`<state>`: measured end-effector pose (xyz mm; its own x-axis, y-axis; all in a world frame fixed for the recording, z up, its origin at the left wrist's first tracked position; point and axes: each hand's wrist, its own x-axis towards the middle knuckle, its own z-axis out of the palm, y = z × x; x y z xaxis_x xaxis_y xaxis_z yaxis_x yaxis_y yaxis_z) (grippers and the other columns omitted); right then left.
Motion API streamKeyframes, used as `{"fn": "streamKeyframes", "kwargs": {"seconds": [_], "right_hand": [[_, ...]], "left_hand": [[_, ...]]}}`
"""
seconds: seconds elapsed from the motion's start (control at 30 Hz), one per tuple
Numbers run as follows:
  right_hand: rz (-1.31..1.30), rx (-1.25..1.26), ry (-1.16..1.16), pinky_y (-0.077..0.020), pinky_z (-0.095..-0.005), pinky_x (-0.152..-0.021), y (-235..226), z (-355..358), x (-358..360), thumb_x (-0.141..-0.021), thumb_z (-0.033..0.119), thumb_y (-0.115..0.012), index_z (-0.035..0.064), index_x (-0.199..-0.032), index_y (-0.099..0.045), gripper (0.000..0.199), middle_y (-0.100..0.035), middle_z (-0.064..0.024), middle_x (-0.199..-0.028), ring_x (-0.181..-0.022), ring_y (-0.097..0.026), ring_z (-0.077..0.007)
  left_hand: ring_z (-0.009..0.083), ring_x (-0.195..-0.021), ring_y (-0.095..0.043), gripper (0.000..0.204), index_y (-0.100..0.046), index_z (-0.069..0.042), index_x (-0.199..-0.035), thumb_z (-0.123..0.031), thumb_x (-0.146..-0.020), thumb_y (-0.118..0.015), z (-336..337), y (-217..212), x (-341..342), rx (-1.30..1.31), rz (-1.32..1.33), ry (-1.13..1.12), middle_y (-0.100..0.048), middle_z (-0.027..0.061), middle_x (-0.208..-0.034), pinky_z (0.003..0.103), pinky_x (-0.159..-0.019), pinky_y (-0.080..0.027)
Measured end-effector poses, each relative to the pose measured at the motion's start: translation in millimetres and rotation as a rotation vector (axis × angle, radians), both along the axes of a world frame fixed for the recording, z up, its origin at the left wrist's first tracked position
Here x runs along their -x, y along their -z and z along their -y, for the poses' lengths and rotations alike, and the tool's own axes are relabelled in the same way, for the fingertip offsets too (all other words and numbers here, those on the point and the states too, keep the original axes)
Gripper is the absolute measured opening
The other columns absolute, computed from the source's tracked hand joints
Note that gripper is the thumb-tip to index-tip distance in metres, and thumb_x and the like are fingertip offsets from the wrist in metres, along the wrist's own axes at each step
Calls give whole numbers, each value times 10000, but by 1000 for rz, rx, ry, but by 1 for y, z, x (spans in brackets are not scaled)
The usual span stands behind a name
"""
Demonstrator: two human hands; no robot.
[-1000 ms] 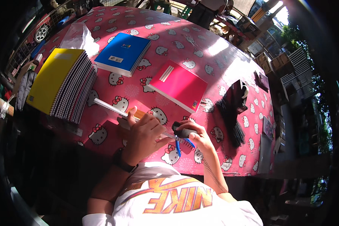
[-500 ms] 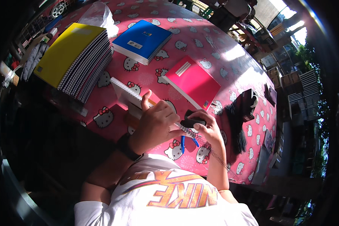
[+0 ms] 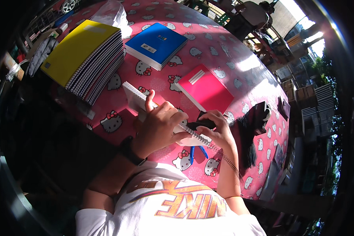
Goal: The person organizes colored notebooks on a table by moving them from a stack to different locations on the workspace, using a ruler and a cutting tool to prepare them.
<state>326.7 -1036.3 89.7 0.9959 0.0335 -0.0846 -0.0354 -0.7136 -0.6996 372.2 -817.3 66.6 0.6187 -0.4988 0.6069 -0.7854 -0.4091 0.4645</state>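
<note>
My left hand, with a dark band at its wrist, grips a notebook standing on edge, pages toward the upper left. A wire spiral runs along the notebook's near edge, and its loose coil trails over my right forearm. My right hand is closed round a small black block-like object beside the spiral, thumb close to the wire. The object's kind is unclear, and my fingers cover part of it. Just below lies a tool with blue handles, its head hidden under the notebook.
A tall stack of spiral notebooks with a yellow cover stands at the left. Farther in lie a blue notebook and a pink notebook. Several dark wire coils and a black box sit at the right of the pink patterned tablecloth.
My right thumb has shifted a little left along the spiral, and the black object is more covered. The whole view has shifted slightly; the left hand keeps its hold.
</note>
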Motion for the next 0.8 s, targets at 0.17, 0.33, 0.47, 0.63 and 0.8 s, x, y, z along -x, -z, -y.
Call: {"fn": "streamKeyframes", "kwargs": {"seconds": [0.17, 0.33, 0.47, 0.63, 0.8], "right_hand": [[81, -665, -367, -403, -337, -854, -1, -7, 3, -653, 544, -653, 7, -993, -614, 637, -531, -149, -1080, -994, -530, -256], [48, -679, -221, -397, -333, -858, 6, 2, -6, -642, 646, -644, -17, -980, -611, 745, -527, -142, -1104, -1011, -521, -223], [-138, -314, -162, -420, -335, -830, 6, -10, -21, -623, 674, -637, -27, -980, -605, 788, -514, -158, -1119, -985, -534, -236], [23, -887, -459, -421, -339, -829, -2, -14, -19, -621, 625, -648, -4, -1002, -605, 736, -519, -150, -1103, -974, -542, -239], [6, -385, -294, -408, -325, -800, -2, -18, -34, -679, 537, -648, 33, -1000, -609, 599, -528, -119, -1026, -922, -529, -225]], "left_hand": [[166, -832, -564, 449, -585, -150, -925, -368, -579, -771, -8, 2, 1, -36, -20, -24, -575, -7, -735, 618, -1001, -166], [157, -825, -563, 470, -588, -156, -942, -382, -573, -774, -14, 3, -2, -8, 27, -79, -572, -10, -735, 618, -1009, -159], [147, -825, -566, 576, -563, -159, -1038, -403, -564, -782, -19, 2, -7, -1, 36, -123, -558, -15, -741, 598, -1029, -149], [176, -871, -554, 713, -482, -121, -1192, -459, -620, -739, -21, 7, -8, -20, -28, -72, -586, 2, -870, 573, -1059, -67], [181, -858, -557, 732, -466, -107, -1207, -446, -621, -744, -23, 4, -7, 7, -104, -48, -578, 31, -831, 573, -1058, -71]]}}
